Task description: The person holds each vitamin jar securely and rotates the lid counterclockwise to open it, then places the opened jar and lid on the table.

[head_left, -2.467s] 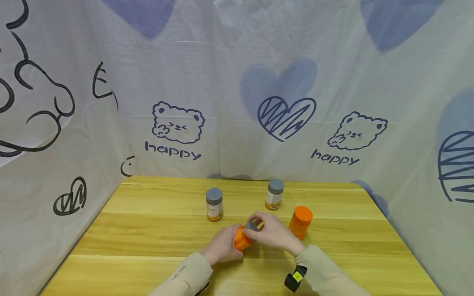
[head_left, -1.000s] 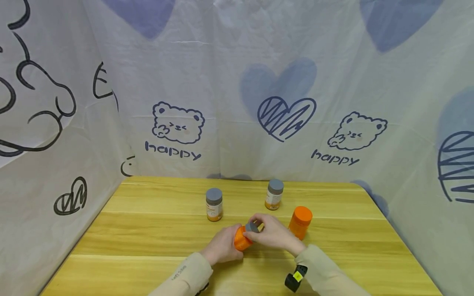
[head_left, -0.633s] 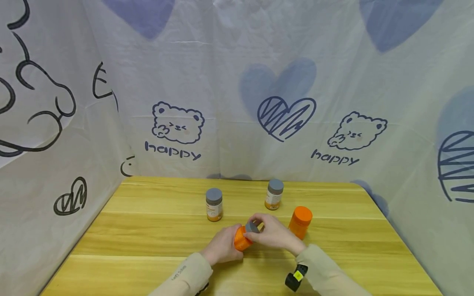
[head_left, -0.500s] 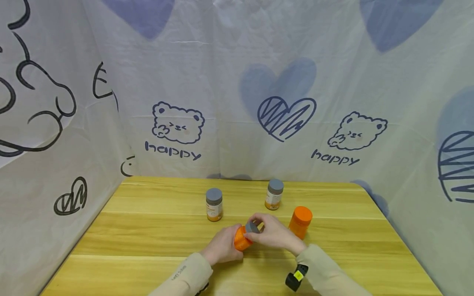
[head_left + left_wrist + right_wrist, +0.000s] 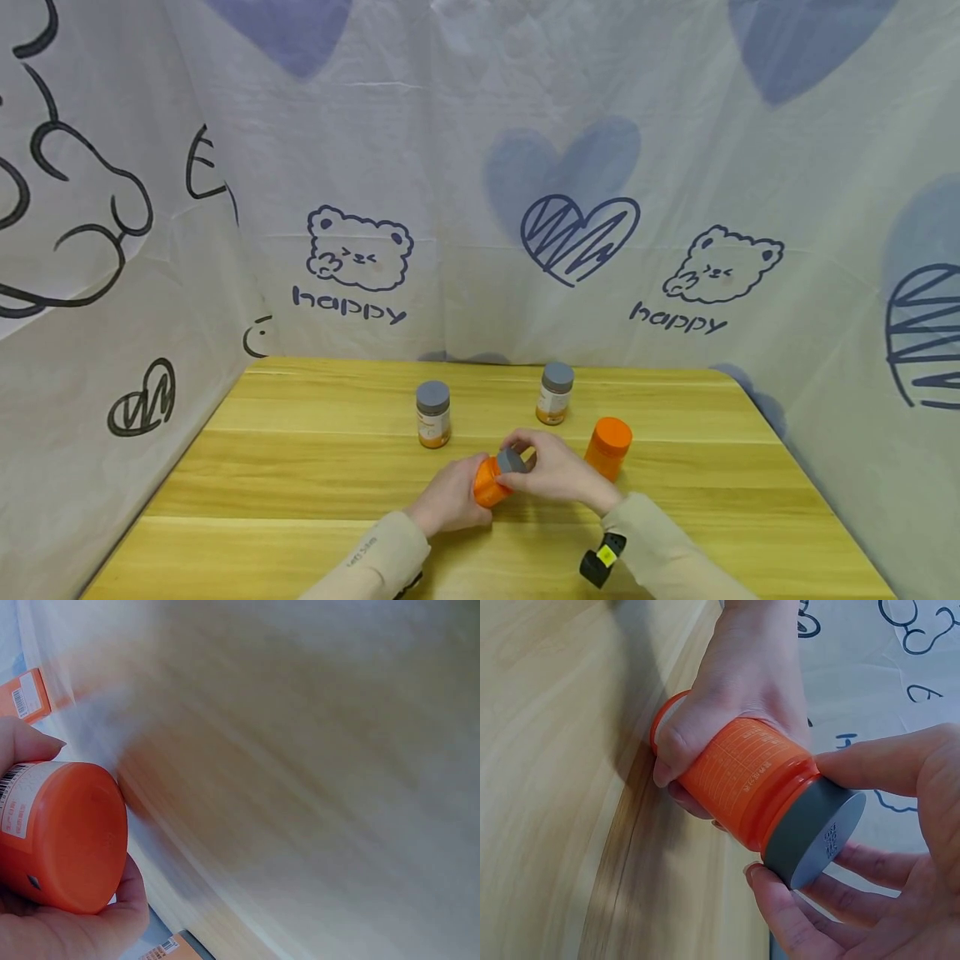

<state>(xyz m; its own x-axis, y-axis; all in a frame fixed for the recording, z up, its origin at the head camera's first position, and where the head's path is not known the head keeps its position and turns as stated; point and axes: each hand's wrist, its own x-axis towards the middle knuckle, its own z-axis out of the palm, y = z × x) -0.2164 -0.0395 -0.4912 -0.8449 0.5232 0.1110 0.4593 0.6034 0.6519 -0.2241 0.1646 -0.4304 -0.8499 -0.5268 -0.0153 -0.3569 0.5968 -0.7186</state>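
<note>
Tilted above the table's middle is an orange bottle, its grey lid pointing up and right. My left hand grips the bottle's body from the left. On the lid's rim, the thumb and fingers of my right hand pinch from opposite sides. The right wrist view shows the lid seated on the bottle's neck, with the left hand wrapped round the body. In the left wrist view the base of the bottle faces the camera.
Behind the hands stand two grey-lidded jars, the left jar and the right jar. An orange jar with an orange lid stands just beyond the right wrist. A printed cloth hangs behind the wooden table.
Compared with 2.5 s ago, my right thumb has shifted slightly on the lid and more of the grey shows. The left hand and the standing jars keep their places.
</note>
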